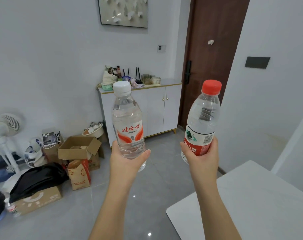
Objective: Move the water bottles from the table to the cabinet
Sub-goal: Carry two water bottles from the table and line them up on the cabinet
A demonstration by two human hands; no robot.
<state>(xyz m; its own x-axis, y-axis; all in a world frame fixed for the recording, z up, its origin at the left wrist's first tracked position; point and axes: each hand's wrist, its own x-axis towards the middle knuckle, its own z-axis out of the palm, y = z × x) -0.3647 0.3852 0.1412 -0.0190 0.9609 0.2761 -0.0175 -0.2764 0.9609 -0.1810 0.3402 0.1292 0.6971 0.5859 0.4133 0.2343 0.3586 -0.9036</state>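
Grey-tiled room, white cabinet (143, 108) ahead. Left hand (126, 160) clamps the white-capped bottle (128, 123) low; right hand (201, 154) clamps the red-capped bottle (201, 118) at its label. Full bottles are likely heavy, smooth and slightly squeezable; mid-body grips suit.

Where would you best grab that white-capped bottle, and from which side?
Around its lower body, as the left hand does now, coming from behind and below. The white-capped bottle stands upright and its ribbed lower section is narrow enough for fingers to wrap; the cap end is too small.
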